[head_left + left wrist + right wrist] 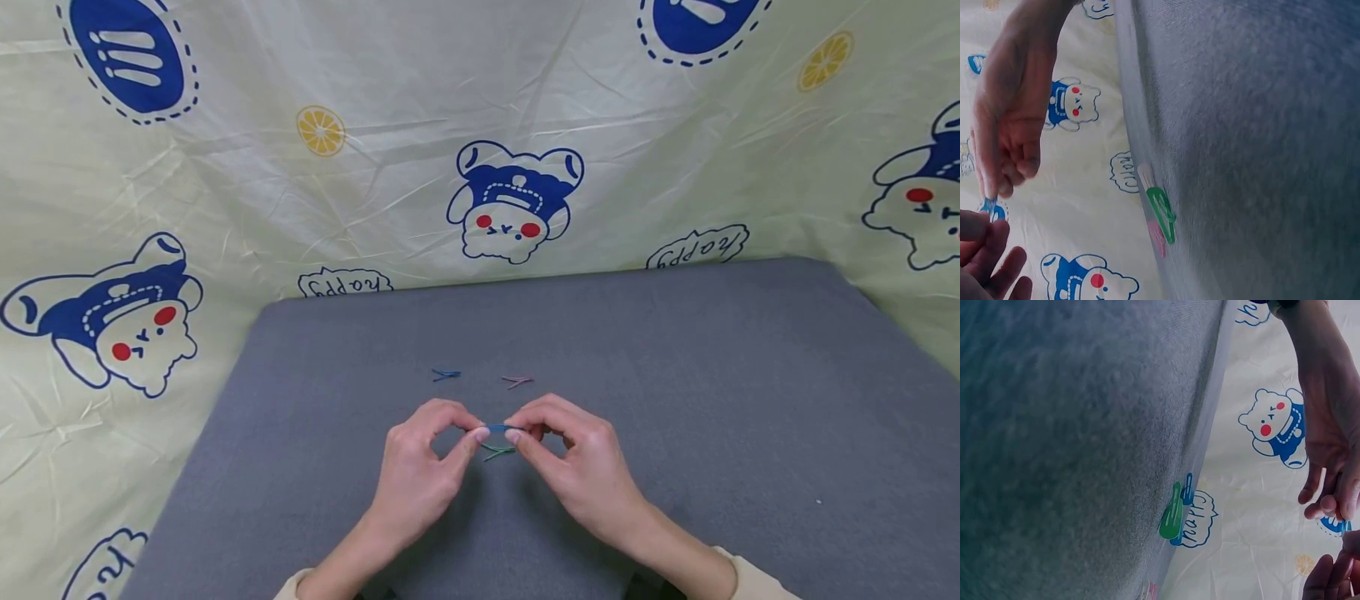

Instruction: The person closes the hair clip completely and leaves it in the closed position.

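Note:
A blue snap hair clip (501, 427) is pinched at both ends, between the thumb and fingertips of my left hand (420, 468) on one side and of my right hand (583, 467) on the other. Both hands are raised over the table in the head view. Just below the held clip, a green hair clip (498, 452) lies on the cloth, its two arms spread apart. The wrist views also show this green clip (1161, 214), beyond the hands. In the right wrist view, fingertips cover most of the held clip.
Farther back on the grey table (675, 375) lie another blue hair clip (446, 375) and a pink hair clip (517, 382), both spread. A small white speck (819, 502) is at the right. A patterned curtain (390, 200) hangs behind the table's far edge.

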A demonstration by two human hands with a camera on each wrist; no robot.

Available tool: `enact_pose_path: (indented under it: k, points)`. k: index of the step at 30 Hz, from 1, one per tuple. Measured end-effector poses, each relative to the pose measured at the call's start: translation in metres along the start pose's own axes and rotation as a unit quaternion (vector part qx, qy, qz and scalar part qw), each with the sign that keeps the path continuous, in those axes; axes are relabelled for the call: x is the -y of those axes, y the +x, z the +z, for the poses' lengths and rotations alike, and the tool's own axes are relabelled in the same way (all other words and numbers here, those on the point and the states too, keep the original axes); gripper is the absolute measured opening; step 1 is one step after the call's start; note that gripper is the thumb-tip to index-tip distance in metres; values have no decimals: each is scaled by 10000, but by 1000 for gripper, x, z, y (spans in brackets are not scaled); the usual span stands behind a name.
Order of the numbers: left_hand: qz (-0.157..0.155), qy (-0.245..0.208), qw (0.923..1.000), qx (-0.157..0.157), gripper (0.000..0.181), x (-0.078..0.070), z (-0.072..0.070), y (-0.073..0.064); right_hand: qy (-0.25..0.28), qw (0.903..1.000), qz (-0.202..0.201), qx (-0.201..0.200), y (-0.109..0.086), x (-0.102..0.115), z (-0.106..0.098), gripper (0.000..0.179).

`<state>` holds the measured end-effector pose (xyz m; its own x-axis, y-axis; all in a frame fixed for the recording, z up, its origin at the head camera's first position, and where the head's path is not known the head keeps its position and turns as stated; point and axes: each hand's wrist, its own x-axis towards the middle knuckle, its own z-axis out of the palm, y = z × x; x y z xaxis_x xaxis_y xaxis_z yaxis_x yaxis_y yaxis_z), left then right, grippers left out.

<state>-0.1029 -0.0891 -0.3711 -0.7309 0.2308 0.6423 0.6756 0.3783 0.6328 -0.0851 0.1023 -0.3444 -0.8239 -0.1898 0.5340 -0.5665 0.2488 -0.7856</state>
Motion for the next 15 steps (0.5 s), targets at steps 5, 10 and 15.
enact_pose_path:
  k: [5, 10, 15]
  points:
    - [-18, 119, 9999, -9, 12, 0, 1, -1, -49, 9999, -14, -95, 1, 3, 0, 23]
    - [-94, 28, 9999, -53, 10, -1, 2, -2, -125, 9998, -56, -135, -3, -13, 2, 21]
    - [120, 31, 9997, -202, 10, -1, 4, -2, -335, 9988, -276, -214, -6, -31, 4, 21]
